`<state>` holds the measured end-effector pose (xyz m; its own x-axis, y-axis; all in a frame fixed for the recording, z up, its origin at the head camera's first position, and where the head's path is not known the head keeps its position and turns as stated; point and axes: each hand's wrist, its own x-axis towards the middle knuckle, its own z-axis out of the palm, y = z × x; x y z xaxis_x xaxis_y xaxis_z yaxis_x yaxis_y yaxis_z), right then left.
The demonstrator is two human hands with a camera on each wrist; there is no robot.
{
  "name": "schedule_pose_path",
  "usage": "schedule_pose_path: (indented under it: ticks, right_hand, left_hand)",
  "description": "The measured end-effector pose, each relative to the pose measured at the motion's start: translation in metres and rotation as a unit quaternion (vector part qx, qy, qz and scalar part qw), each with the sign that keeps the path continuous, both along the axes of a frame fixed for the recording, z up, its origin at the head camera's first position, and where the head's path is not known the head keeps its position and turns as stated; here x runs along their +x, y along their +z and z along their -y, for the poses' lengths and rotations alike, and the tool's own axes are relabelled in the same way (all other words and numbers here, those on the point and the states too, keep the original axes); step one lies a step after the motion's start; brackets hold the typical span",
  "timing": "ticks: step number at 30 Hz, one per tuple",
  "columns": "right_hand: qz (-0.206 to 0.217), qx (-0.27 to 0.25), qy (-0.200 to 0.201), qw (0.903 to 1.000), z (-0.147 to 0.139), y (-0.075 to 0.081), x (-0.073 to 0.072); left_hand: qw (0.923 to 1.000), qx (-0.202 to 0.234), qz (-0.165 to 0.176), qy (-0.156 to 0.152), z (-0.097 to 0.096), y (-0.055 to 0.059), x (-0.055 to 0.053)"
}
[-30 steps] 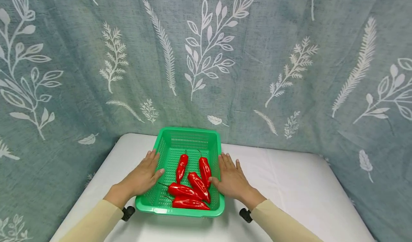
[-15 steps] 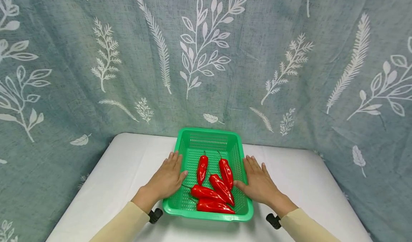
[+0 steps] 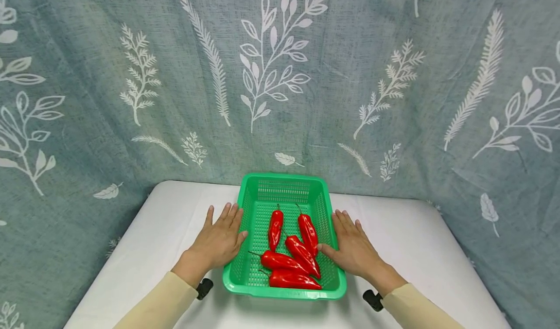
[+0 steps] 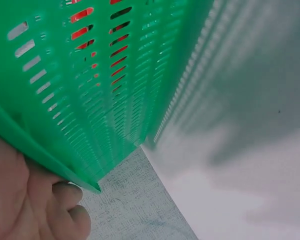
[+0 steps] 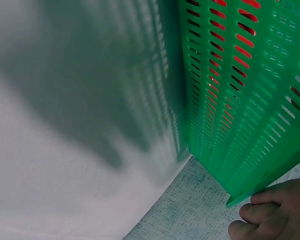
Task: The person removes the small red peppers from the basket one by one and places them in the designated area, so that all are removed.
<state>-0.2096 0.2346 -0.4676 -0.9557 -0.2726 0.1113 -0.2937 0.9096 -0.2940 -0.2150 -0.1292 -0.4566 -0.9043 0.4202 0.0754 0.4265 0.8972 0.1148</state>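
A green plastic basket (image 3: pixel 284 294) with slotted walls stands on the white table. Several glossy red chili peppers (image 3: pixel 302 256) lie inside it, mostly in its near half, their thin stems showing. My left hand (image 3: pixel 216 241) is at the left rim, palm down, fingers straight and a little spread, thumb tip by the rim. On the opposite side, my right hand (image 3: pixel 355 249) rests at the right rim with straight fingers along the outside and its thumb over the edge. From below, the right wrist view shows fingertips (image 5: pixel 260 217) right under the rim.
The white tabletop (image 3: pixel 407 251) extends to both sides of the basket. A grey-green curtain (image 3: pixel 280 76) with white leaf prints hangs behind the table and along its sides. A small black wrist camera (image 3: pixel 373 300) sits under the right wrist, another on the left.
The basket has moved right across the table with both hands at its sides. Since half a second ago it is nearly still, and my left hand has shifted slightly left, fingers spreading.
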Motion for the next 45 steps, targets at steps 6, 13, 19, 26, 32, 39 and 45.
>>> schedule_pose_path:
  ticks: [6, 13, 19, 26, 32, 39, 45]
  right_hand:
    - [-0.006, 0.003, 0.002, 1.0, 0.002, 0.001, 0.002]
    - [-0.001, 0.008, 0.005, 1.0, 0.002, 0.004, 0.002]
    - [-0.013, 0.029, 0.029, 0.9991, 0.004, 0.017, -0.001]
    - [0.004, 0.039, 0.09, 0.9951, 0.028, 0.055, -0.015]
    - [0.095, 0.023, 0.175, 0.9797, 0.069, 0.074, -0.024]
    - [0.254, -0.014, 0.227, 0.9402, 0.107, 0.056, -0.041]
    - [0.312, -0.007, 0.222, 0.9237, 0.119, 0.036, -0.047]
  left_hand:
    - [0.9998, 0.012, 0.005, -0.011, 0.002, -0.003, 0.0]
    - [0.9997, 0.016, 0.011, -0.013, 0.001, -0.004, -0.001]
    - [0.9998, 0.013, 0.007, -0.011, 0.001, -0.005, -0.001]
    - [0.9998, 0.017, 0.002, -0.005, 0.002, -0.007, 0.0]
    - [0.9999, 0.012, 0.01, 0.001, 0.002, -0.008, -0.004]
    - [0.9993, 0.016, 0.028, 0.016, 0.001, -0.008, -0.007]
    - [0.9993, 0.018, 0.028, 0.019, 0.002, -0.01, -0.005]
